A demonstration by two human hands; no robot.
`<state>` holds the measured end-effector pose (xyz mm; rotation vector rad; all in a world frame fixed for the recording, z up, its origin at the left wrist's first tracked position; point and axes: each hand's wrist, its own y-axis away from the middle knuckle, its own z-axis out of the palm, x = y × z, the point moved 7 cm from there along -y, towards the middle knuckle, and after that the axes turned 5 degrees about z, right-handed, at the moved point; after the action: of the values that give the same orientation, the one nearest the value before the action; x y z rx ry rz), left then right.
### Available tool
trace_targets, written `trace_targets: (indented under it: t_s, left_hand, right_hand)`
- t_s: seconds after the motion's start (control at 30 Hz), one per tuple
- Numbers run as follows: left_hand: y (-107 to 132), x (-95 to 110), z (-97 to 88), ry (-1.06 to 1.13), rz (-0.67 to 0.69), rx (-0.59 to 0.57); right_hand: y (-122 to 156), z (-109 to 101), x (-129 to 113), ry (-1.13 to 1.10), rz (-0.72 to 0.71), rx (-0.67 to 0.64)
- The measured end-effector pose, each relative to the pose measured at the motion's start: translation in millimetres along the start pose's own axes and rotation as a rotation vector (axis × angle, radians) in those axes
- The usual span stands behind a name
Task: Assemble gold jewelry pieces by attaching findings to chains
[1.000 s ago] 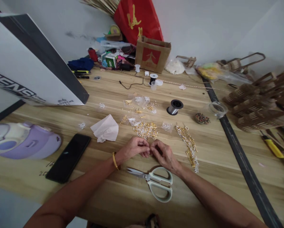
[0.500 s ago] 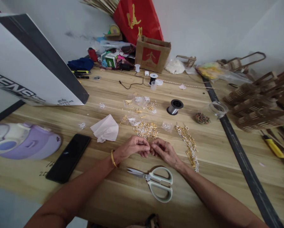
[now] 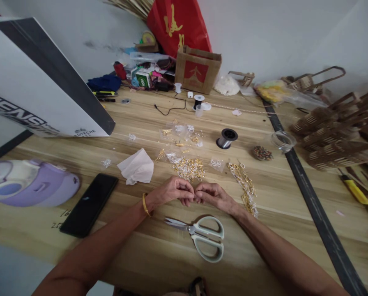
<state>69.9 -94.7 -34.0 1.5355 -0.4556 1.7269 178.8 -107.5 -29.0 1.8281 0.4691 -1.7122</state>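
Observation:
My left hand (image 3: 175,191) and my right hand (image 3: 214,196) meet fingertip to fingertip over the wooden table (image 3: 147,255), both pinched on something tiny that I cannot make out. A gold bangle (image 3: 144,204) circles my left wrist. Just beyond my fingers lies a pile of small gold findings (image 3: 188,167). A row of gold chains and rings (image 3: 244,187) stretches beside my right hand. White-handled scissors (image 3: 202,237) lie shut on the table below both hands.
A crumpled tissue (image 3: 136,167), a black phone (image 3: 89,204) and a lilac bottle (image 3: 30,188) lie to the left. A spool of clear thread (image 3: 226,138), a bead dish (image 3: 261,153) and a glass jar (image 3: 282,141) sit further back. A big white box (image 3: 33,82) leans at left; wooden baskets (image 3: 334,135) crowd the right.
My right hand has flattened and shifted slightly up toward the findings pile; my left wrist has eased leftward. Both hands stay pinched together.

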Motion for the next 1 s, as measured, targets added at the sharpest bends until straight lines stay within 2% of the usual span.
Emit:
trace_targets:
  t_s: [0.3,0.57,1.0]
  left_hand:
    - [0.2,1.0,1.4,-0.053,-0.013,0.002]
    - [2.5,5.5,4.2,-0.051,-0.012,0.006]
    - [1.1,-1.9,3.7,-0.009,-0.041,-0.001]
  right_hand:
    - [-0.9,0.7,5.0,0.021,0.017,-0.004]
    - [-1.0,2.9,4.1,0.055,0.008,-0.061]
    - [-1.5,4.6,2.0,0.086,0.005,-0.067]
